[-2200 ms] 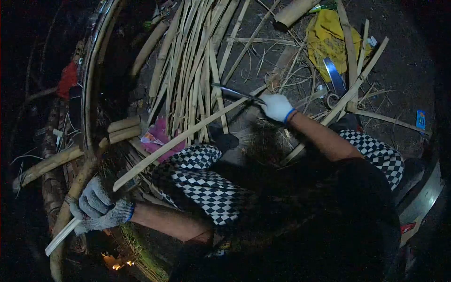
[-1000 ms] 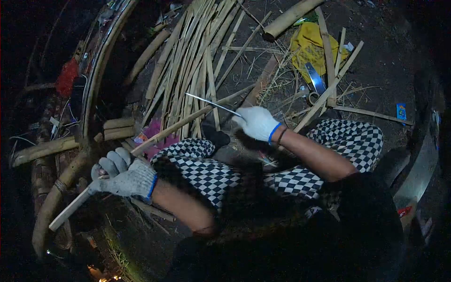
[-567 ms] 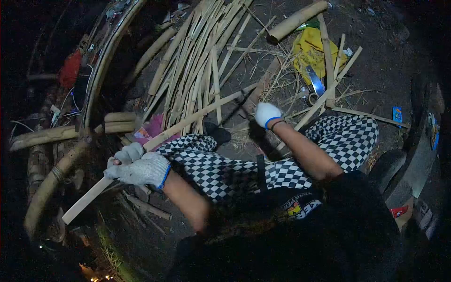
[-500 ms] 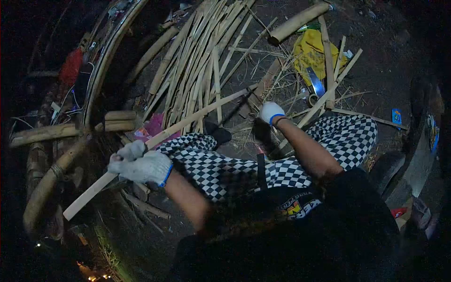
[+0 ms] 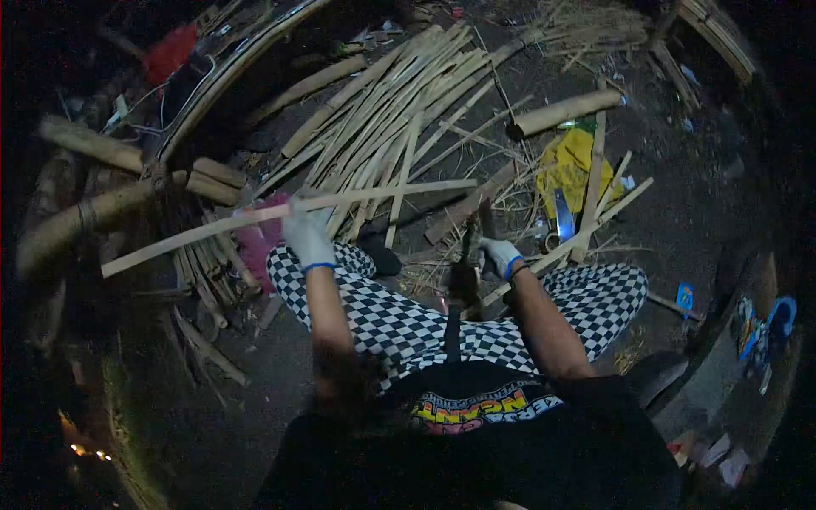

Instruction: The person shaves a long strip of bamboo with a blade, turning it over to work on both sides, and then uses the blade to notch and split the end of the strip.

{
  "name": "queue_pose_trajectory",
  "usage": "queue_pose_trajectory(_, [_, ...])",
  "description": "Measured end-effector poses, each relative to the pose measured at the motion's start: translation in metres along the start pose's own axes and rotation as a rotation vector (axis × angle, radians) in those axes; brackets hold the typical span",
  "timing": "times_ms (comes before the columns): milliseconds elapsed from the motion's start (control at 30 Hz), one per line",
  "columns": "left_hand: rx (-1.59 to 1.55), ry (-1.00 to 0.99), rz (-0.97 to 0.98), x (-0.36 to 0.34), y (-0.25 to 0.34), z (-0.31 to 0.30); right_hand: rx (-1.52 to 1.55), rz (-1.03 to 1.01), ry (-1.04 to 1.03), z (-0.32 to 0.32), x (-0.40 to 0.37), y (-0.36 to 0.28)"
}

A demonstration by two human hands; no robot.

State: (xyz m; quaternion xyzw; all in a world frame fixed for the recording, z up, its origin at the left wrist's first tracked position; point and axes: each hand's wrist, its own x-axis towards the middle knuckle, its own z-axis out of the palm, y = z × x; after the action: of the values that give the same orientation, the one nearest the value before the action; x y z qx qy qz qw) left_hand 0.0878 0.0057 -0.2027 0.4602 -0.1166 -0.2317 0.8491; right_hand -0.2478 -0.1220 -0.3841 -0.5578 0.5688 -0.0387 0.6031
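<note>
My left hand (image 5: 308, 236), in a white glove with a blue cuff, is closed around a long, flat bamboo strip (image 5: 208, 231). The strip runs from the far left to just past the middle of the view, above my left knee. My right hand (image 5: 500, 257), gloved too, is closed in front of my lap. From its fist a dark blade, seemingly a knife (image 5: 486, 219), points away from me; its handle is hidden in the glove. Beyond the blade's tip lies a wooden block (image 5: 463, 212) among thin shavings.
A large pile of split bamboo strips (image 5: 387, 110) lies ahead. To the right are a bamboo pole section (image 5: 568, 113), a yellow cloth (image 5: 571, 170) and a saw (image 5: 563, 217). Thick bamboo poles (image 5: 110, 153) stand at the left, and small flames (image 5: 81, 449) glow at lower left.
My left hand has moved up and right, now farther along the strip, which lies flatter across the view. My right hand has turned, so the dark blade points away. The camera view has shifted.
</note>
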Motion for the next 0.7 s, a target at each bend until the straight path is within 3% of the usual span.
queue_pose_trajectory(67, [-0.128, -0.03, 0.009, 0.017, 0.025, 0.002, 0.723, 0.005, -0.065, -0.014, -0.013, -0.021])
queue_pose_trajectory(100, [-0.136, -0.046, 0.015, 0.025, 0.039, 0.003, 0.859, -0.007, 0.025, -0.022, -0.058, -0.063])
queue_pose_trajectory(133, [-0.157, -0.04, 0.03, 0.041, 0.04, -0.005, 0.862, -0.127, -0.017, -0.036, -0.037, -0.053])
queue_pose_trajectory(233, [-0.292, -0.177, -0.05, 0.061, 0.028, -0.023, 0.898, -0.114, -0.089, -0.094, -0.056, -0.074])
queue_pose_trajectory(267, [-0.306, -0.181, -0.043, 0.068, 0.018, -0.034, 0.872, -0.222, -0.079, -0.106, -0.065, -0.08])
queue_pose_trajectory(333, [-0.296, -0.217, -0.005, 0.068, 0.002, -0.041, 1.083, -0.325, -0.187, -0.123, -0.055, -0.08])
queue_pose_trajectory(367, [-0.288, -0.085, -0.022, 0.057, -0.007, -0.042, 1.068, -0.333, -0.185, -0.13, -0.052, -0.081])
queue_pose_trajectory(467, [-0.266, -0.029, -0.136, 0.063, -0.039, -0.069, 1.193, -0.458, -0.163, -0.13, -0.05, -0.096])
queue_pose_trajectory(500, [0.054, -0.385, 0.054, 0.1, -0.072, -0.128, 1.215, -0.514, -0.202, -0.125, -0.055, -0.099])
queue_pose_trajectory(533, [0.059, -0.376, 0.058, 0.081, -0.064, -0.117, 1.246, -0.581, -0.244, -0.122, -0.059, -0.099])
queue_pose_trajectory(600, [0.095, -0.151, -0.021, 0.035, -0.037, -0.062, 1.268, -0.611, -0.346, -0.125, -0.058, -0.099])
queue_pose_trajectory(667, [0.037, -0.181, 0.002, 0.032, -0.044, -0.068, 1.247, -0.655, -0.344, -0.126, -0.054, -0.1])
queue_pose_trajectory(700, [0.236, -0.223, 0.05, 0.029, -0.044, -0.065, 1.273, -0.696, -0.388, -0.132, -0.057, -0.097])
